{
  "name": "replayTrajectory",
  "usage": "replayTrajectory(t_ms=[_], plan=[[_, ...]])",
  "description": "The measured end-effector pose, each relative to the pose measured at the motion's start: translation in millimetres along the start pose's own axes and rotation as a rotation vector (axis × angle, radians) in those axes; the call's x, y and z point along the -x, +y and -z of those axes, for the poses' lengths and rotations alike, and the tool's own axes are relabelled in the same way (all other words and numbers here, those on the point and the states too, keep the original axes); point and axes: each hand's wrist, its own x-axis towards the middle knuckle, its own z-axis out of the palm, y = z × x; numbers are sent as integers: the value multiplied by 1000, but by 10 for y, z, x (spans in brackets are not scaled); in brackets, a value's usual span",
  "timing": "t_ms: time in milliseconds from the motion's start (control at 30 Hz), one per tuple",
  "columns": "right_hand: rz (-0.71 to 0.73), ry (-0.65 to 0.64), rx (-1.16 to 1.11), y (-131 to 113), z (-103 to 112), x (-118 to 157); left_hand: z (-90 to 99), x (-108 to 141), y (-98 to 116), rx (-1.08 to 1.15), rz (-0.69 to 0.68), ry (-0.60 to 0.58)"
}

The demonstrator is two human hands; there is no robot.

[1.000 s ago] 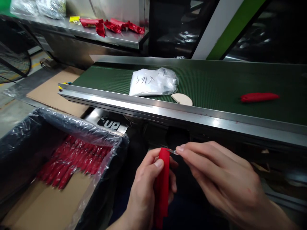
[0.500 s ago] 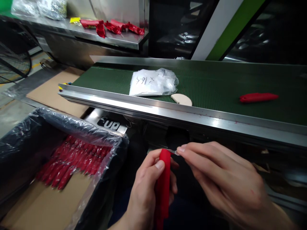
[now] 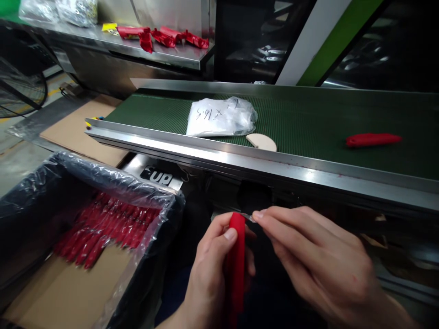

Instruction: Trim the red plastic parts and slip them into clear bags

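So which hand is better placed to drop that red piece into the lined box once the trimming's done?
Left, probably. The left hand already grips the red piece, and the lined box of red pieces sits on its side. The right hand pinches a thin blade at the piece's top.

Your left hand (image 3: pixel 212 274) grips a matt red plastic handle (image 3: pixel 236 260); at its top, toward two o'clock, your right hand (image 3: pixel 318 260) pinches a thin, shiny metal blade (image 3: pixel 248 216). At twelve o'clock the conveyor belt (image 3: pixel 308 123) looks like matt green rubber with a fine ribbed texture, edged by a brushed steel rail (image 3: pixel 240 160). On it lie a crinkled, glossy plastic bag (image 3: pixel 221 118), a smooth pale disc (image 3: pixel 262 142) and another matt red piece (image 3: pixel 373 139). At nine o'clock, glossy clear film (image 3: pixel 113 178) lines a plain cardboard box (image 3: pixel 68 292).
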Motion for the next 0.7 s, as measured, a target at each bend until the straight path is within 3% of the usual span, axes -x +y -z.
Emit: replayTrajectory(t_ms=[167, 433, 700], plan=[[11, 25, 56, -41, -22, 11, 0, 8, -22, 36, -49, 24], [28, -21, 51, -57, -54, 96, -25, -4, 28, 103, 63, 51], [63, -55, 63, -138, -47, 182, -15, -29, 97, 160, 33, 64]])
